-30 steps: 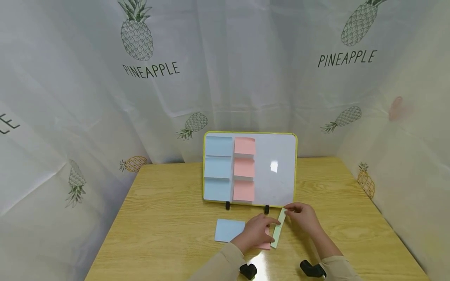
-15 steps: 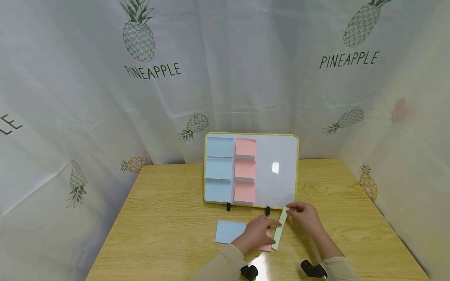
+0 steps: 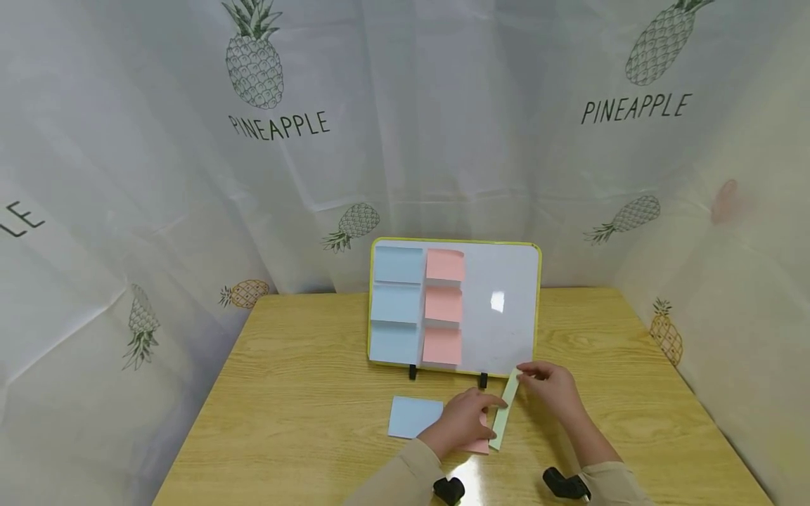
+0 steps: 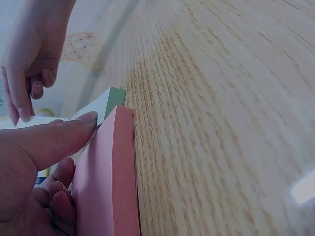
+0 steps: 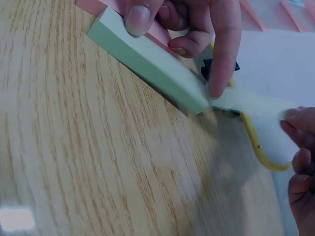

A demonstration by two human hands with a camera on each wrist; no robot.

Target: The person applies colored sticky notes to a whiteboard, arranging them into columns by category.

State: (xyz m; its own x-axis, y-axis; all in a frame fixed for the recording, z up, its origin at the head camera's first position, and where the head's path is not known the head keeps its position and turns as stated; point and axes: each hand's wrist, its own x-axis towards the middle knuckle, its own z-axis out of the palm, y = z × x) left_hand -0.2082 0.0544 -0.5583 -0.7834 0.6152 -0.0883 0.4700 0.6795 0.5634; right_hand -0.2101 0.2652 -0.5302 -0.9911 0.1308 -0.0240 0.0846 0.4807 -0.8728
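My left hand (image 3: 463, 422) presses on a narrow pale green sticky note pad (image 5: 147, 66) with thumb and index finger. In the right wrist view the thumb rests near one end and the index fingertip at the other; the remaining fingers are bent. My right hand (image 3: 553, 393) pinches the far end of a green sticky note (image 5: 261, 102), which is lifted from the pad and looks blurred. A pink sticky note pad (image 4: 96, 182) lies beside the green one, partly under the left hand. A blue sticky note pad (image 3: 411, 417) lies farther left.
Behind the hands a yellow-edged whiteboard (image 3: 500, 337) stands on black feet. It bears a column of blue notes (image 3: 395, 303) and a column of pink notes (image 3: 444, 304). A pineapple-print curtain (image 3: 436, 176) surrounds the wooden table (image 3: 285, 422).
My right hand has moved slightly up and away, drawing the far end of the green note with it. The left hand stays on the pad; the camera view has shifted a little.
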